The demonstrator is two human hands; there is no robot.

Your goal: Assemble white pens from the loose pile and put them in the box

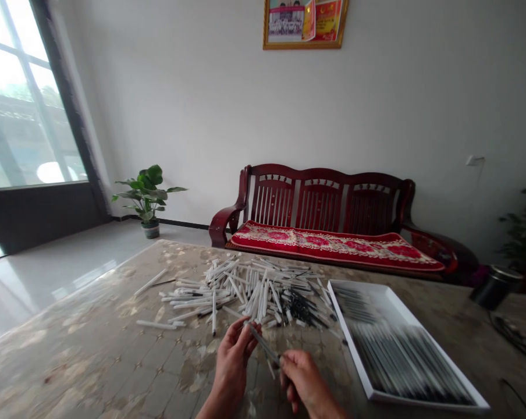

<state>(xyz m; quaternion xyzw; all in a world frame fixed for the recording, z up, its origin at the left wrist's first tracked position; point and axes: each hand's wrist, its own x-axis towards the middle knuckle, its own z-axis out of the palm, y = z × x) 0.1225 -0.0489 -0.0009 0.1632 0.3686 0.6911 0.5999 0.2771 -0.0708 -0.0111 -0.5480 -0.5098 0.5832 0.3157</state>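
Note:
In front of me, near the table's front edge, my left hand pinches one end of a slim grey pen. The fingers of my right hand are closed on its other end, so the pen slants between both hands. A thin pale stick points down beside my right fingertips; whether it is gripped too, I cannot tell. Just beyond my hands lies a loose pile of white pen barrels. Black pen parts are heaped at the pile's right side.
A shallow white box holding rows of dark, slim pens stands to the right. Behind it are a black cylindrical container and cables. The patterned tabletop extends left. Beyond the table stands a red wooden bench.

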